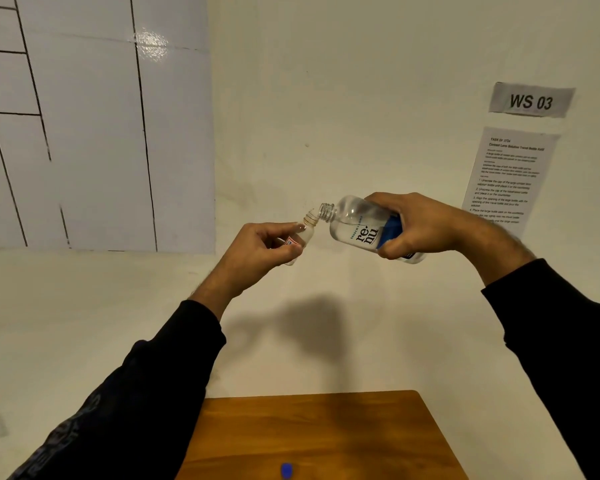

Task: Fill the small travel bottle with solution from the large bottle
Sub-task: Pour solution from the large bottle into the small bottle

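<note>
Pour step in hand, both bottles held up in the air in front of the wall, well above the wooden table [326, 427]. The left hand [260, 251] is closed around the small travel bottle [303, 233], fingers wrapped on its body, neck tilted up and to the right, cap off. The right hand [420, 226] is closed around the rear half of the large bottle [357, 225], which lies nearly on its side with the open threaded neck pointing left and slightly up. The two mouths are just beside each other, possibly touching at the rims; no stream can be made out. Clear solution sits low in the belly of the large bottle. Judgement: to pour well, the large bottle's lip should rest over the small opening, then the tilt should be raised slowly so a thin stream forms; the narrow neck would overflow quickly, so the pour should stop short of the rim. Keeping the travel bottle nearer upright would help. Count: two bottles, two hands, one blue cap [286, 471] lying on the table near its front edge; a second cap is not in view. One sheet of instructions [506, 178] and one sign reading WS 03 [530, 100] on the wall.
</note>
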